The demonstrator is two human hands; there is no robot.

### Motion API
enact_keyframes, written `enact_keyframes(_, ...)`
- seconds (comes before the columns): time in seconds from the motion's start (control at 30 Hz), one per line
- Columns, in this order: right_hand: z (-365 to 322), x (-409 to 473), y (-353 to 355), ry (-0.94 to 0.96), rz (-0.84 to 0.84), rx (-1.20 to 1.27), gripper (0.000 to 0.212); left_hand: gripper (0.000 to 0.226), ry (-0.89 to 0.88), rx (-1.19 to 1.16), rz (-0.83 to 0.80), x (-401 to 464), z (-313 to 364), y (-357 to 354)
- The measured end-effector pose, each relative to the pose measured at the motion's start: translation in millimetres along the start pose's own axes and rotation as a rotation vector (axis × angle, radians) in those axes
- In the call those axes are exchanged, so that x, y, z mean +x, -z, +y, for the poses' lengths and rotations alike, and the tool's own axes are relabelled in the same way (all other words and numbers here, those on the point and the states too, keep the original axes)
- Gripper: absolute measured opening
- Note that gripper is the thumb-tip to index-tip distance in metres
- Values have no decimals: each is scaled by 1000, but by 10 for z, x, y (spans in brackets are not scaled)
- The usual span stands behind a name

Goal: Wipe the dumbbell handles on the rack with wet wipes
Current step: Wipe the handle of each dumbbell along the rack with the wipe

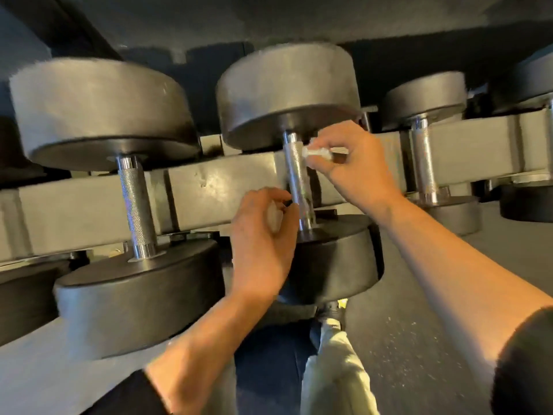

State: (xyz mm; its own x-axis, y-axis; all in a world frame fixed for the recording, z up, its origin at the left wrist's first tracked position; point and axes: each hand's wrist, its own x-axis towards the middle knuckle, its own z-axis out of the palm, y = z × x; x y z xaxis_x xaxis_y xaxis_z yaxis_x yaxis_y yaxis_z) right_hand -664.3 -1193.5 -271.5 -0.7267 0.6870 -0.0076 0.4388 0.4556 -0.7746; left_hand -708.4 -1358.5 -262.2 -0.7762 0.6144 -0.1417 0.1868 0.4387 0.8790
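Grey steel dumbbell rack [209,187], front rail: right hand [356,166] pinching crumpled white wet wipe [317,153] against middle knurled chrome handle [296,175]; left hand [263,235] gripping second wipe beside it. 2 neighbouring handles seemingly pending.

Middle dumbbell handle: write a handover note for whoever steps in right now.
Right hand: pinches a wet wipe against the upper part of the middle dumbbell handle.
Left hand: fingers curled round a second white wipe beside the handle's lower end.
Done: cannot tell which handles are already wiped.
Left: finish this handle, then check the left dumbbell handle and right dumbbell handle on the rack.
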Motion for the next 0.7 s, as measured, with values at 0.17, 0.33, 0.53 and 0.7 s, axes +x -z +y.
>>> enact_keyframes(0.17,152,81,-81,103,-44,23,9,5,42,55,214,3,53,-169)
enact_keyframes(0.33,288,-136,71,121,-366,133,9,6,25,132,297,-52,313,-298)
enact_keyframes(0.53,285,-192,207,1,-591,117,10,14,157,399,332,-80,401,-450)
enact_keyframes(0.7,480,-57,275,-50,-250,214,14,27,171,456,334,-69,416,-463)
